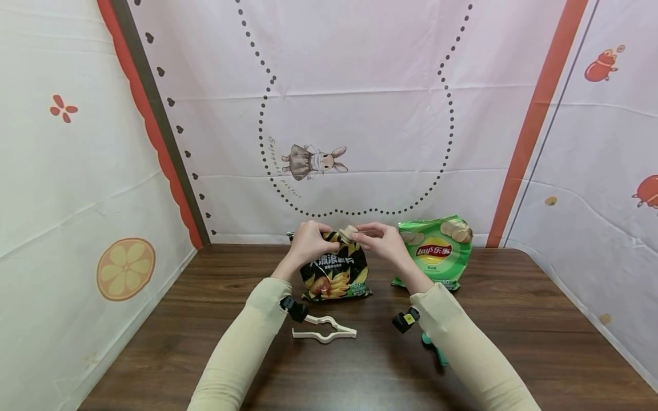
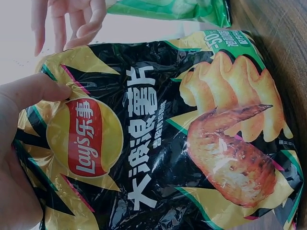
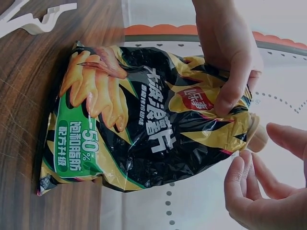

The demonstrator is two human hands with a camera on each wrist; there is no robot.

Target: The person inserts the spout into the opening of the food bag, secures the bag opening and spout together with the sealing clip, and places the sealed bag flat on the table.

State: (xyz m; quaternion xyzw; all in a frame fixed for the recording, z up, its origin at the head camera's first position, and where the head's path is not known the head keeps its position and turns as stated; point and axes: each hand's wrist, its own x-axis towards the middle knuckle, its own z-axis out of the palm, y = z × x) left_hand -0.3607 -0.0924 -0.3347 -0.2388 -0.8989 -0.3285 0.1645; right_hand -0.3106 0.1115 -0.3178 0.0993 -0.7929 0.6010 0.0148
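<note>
A black and gold Lay's chip bag point(image 1: 336, 271) stands upright on the table. My left hand point(image 1: 312, 244) grips its upper left part, with the thumb point(image 2: 53, 88) pressed on the front near the logo. At the bag's top edge sits a beige piece like a spout cap point(image 3: 258, 136), its base hidden behind the bag. My right hand point(image 1: 382, 242) is at that top corner, its fingers point(image 3: 240, 179) loosely bent close to the cap. In the right wrist view a small gap shows between a fingertip and the cap.
A green Lay's bag point(image 1: 434, 257) stands behind the right forearm. A white hinged clip point(image 1: 325, 337) lies spread apart on the wooden table point(image 1: 370, 371) in front. A green object point(image 1: 436, 349) is partly covered by the right sleeve. Printed cloth hangs behind and at both sides.
</note>
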